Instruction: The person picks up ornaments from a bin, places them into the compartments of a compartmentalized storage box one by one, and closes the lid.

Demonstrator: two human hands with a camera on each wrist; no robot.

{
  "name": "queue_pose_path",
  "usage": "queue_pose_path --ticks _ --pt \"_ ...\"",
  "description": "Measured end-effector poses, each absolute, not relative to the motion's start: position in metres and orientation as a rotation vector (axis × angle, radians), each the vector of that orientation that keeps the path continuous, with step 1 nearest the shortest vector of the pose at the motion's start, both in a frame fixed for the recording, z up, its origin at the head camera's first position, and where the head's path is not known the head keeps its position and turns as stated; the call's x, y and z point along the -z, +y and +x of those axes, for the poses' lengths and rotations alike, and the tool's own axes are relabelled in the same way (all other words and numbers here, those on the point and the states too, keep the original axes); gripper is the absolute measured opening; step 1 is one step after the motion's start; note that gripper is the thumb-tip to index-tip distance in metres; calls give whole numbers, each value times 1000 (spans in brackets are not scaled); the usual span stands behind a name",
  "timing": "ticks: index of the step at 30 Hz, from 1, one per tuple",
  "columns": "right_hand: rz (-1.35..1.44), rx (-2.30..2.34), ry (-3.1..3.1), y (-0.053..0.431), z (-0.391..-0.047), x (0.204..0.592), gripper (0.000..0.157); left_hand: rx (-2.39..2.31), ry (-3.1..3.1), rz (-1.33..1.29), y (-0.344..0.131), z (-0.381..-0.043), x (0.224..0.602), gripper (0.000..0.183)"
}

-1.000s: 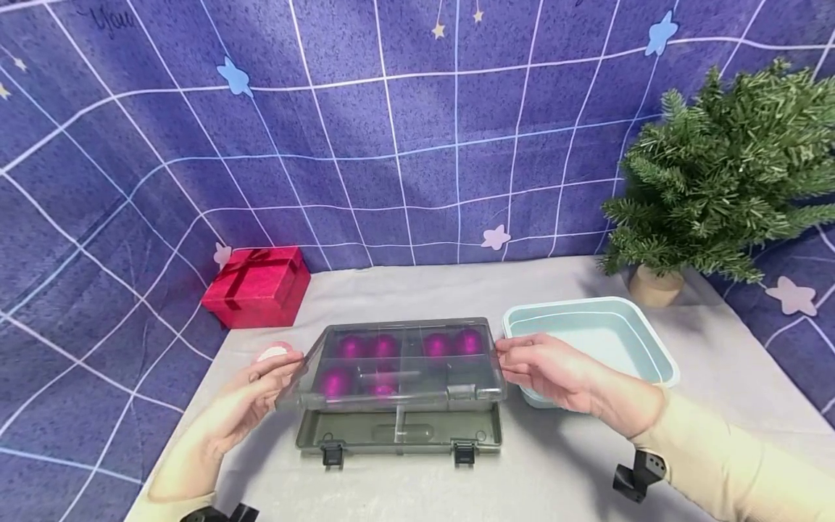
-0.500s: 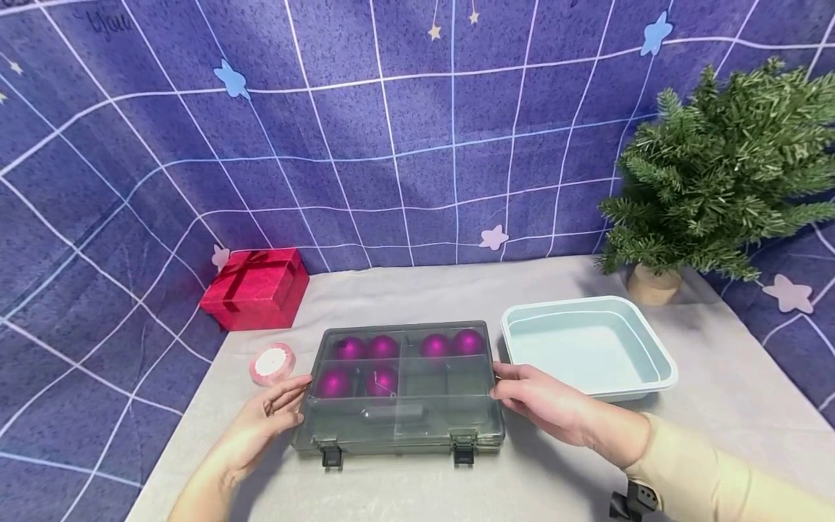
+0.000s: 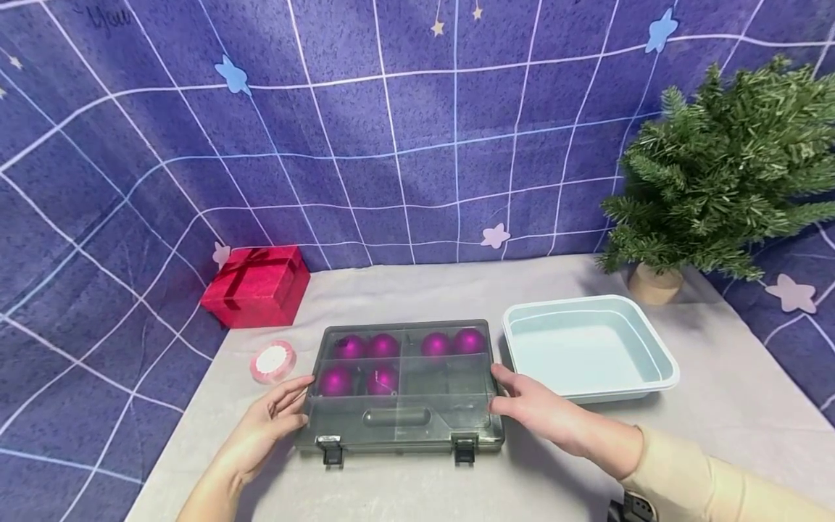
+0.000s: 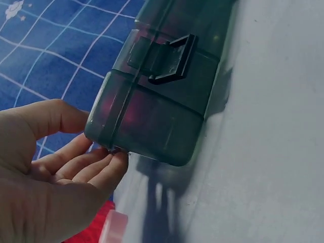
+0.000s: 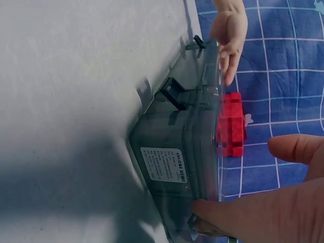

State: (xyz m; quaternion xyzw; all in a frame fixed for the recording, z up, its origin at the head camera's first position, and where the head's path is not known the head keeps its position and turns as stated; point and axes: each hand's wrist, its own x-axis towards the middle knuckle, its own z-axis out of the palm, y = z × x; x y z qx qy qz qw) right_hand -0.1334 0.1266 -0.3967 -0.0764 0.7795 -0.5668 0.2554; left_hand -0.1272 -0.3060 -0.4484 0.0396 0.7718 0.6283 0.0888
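A transparent grey plastic storage case (image 3: 424, 380) lies on the table in the middle of the head view, its lid down. Several shiny purple balls (image 3: 383, 346) show through the lid in its compartments. Two black latches, a left one (image 3: 333, 454) and a right one (image 3: 464, 451), hang loose, swung out from the front wall. My left hand (image 3: 257, 431) touches the case's left side with extended fingers, thumb near the lid edge. At the right side, my right hand (image 3: 544, 413) rests its fingertips on the edge, fingers spread. A white label (image 5: 164, 164) shows on the right wall.
Close to the case's right side stands a pale blue tray (image 3: 664, 380). A pink ribbon roll (image 3: 272, 362) lies left of the case, before a red gift box (image 3: 257, 290). A small artificial fir tree (image 3: 717, 174) fills the back right corner, against a blue patterned cloth (image 3: 417, 145).
The lid, raised at its front a second ago, has come down onto the base. Both hands have followed it and now lie at the case's sides; the right hand's fingers have spread.
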Motion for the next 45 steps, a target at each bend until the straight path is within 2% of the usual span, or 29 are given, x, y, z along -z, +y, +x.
queue_pose_path --ticks 4,9,13,19,22,27,32,45 --pt "-202 1525 2139 126 -133 395 87 -1749 2487 130 -298 -127 442 62" --pt "-221 1498 2178 127 -133 396 86 -1297 3009 306 -278 -123 434 48" --pt "-237 1481 2190 128 -134 397 87 -1013 3219 599 -251 -121 434 38" --pt "-244 1484 2192 129 -134 398 87 -795 3038 1124 -207 -121 434 28" --pt "-243 1495 2188 127 -134 398 87 -754 2933 1294 -190 -123 433 29" --pt "-246 1488 2178 126 -133 400 86 -672 2883 1464 -174 -125 436 44" --pt "-236 1479 2190 125 -133 402 86 -537 2872 1537 -164 -126 443 52" --pt "-268 1509 2152 130 -128 400 83 -480 2885 1657 -157 -128 453 56"
